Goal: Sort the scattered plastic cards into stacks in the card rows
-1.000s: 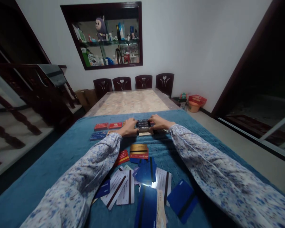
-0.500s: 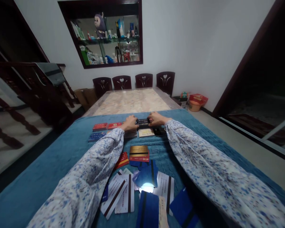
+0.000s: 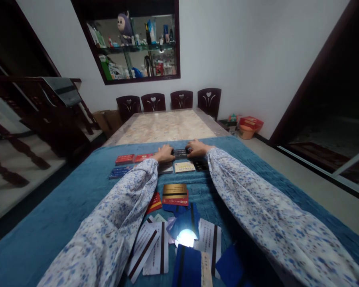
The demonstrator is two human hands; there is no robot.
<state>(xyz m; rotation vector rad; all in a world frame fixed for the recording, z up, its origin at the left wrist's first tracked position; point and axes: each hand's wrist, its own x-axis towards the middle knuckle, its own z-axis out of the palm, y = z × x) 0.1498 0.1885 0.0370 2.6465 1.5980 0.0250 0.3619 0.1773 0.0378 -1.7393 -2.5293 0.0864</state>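
My left hand (image 3: 164, 154) and my right hand (image 3: 196, 148) are at the far side of the blue cloth, with a black card (image 3: 180, 153) between them. The fingers of each hand are bent and pinch one end of it; whether it is one card or a stack I cannot tell. Just nearer lie a cream card (image 3: 184, 167) and another black card (image 3: 200, 166), close to my right wrist. Beyond my left forearm are red cards (image 3: 125, 159), a second red pile (image 3: 143, 158) and blue cards (image 3: 120, 172).
A blue cloth (image 3: 86, 191) covers the near part of the marble-topped table (image 3: 170, 125). Loose cards spread between my forearms: a gold card (image 3: 174, 191), white cards (image 3: 159, 251) and blue cards (image 3: 187, 265), with a bright glare spot among them. Dark chairs (image 3: 182, 100) line the far end.
Both hands stay at the black card, almost unmoved. The right sleeve has shifted slightly, showing more of the other black card. The view has tilted a little.
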